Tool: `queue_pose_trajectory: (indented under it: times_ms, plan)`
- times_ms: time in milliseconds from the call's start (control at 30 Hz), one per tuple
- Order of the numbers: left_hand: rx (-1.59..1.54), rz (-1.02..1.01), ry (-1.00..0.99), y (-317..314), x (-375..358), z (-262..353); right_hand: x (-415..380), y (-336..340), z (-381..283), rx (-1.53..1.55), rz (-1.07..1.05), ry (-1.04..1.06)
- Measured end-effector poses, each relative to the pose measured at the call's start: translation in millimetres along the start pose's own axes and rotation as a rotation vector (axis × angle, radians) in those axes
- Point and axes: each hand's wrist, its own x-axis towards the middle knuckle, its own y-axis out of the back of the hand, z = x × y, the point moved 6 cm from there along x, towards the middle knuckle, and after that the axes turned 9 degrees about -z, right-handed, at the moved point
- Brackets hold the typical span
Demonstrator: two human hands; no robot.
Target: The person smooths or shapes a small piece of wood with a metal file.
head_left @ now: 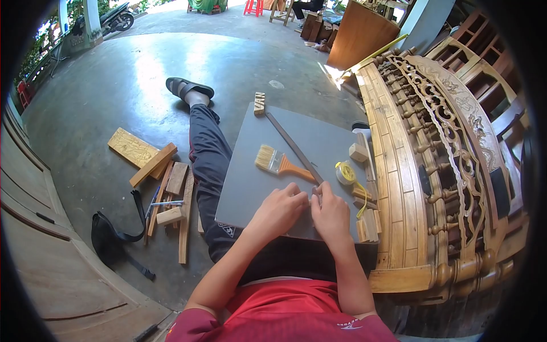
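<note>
On a grey board (242, 165) across my lap, both my hands are close together near its front edge. My left hand (280, 210) is closed with curled fingers, and whatever is in them is hidden. My right hand (330, 214) is closed at the near end of a long dark flat bar (293, 147). The bar slants away to a small wooden block carved with the letters VAN (259, 104) at the board's far corner. Left of the bar lies a paintbrush (279, 162) with pale bristles and an orange handle, which points toward my hands.
A yellow tape measure (345, 173) and small wood blocks (359, 152) line the board's right edge. Further right stands a carved wooden bench (399, 188). Wood pieces (178, 178), a carved panel (134, 147) and a black strapped bag (111, 239) lie on the floor at left.
</note>
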Motion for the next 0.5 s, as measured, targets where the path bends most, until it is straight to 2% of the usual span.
queue_pose_trajectory:
  times_ms: [500]
  plan:
    - [-0.011, 0.001, 0.002, -0.6, -0.3, -1.1, 11.4, 1.2, 0.0, 0.011, -0.034, -0.023]
